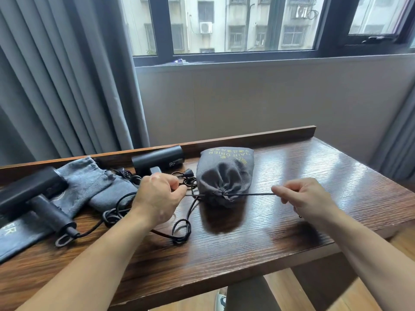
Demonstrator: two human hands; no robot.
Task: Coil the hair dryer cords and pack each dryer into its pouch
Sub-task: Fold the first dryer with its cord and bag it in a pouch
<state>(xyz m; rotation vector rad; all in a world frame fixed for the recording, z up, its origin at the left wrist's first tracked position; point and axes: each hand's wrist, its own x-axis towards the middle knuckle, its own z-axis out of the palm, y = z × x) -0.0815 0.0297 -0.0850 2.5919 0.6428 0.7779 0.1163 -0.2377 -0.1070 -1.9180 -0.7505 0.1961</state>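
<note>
A filled grey pouch (224, 173) with yellow lettering lies mid-table, its mouth cinched toward me. A dark drawstring (251, 194) runs taut out of both sides of the mouth. My left hand (157, 196) pinches the left end of the drawstring, and my right hand (303, 198) pinches the right end. Two black hair dryers lie unpacked: one (33, 198) at the left on flat grey pouches (89, 182), another (159, 159) at the back rail. Their black cords (179, 230) sprawl loose on the wood below my left wrist.
The dark wooden table (292, 221) has a raised back rail (258, 134) and a front edge close to me. Grey curtains (67, 75) hang at the left, a window behind. A plug (187, 173) lies beside the filled pouch.
</note>
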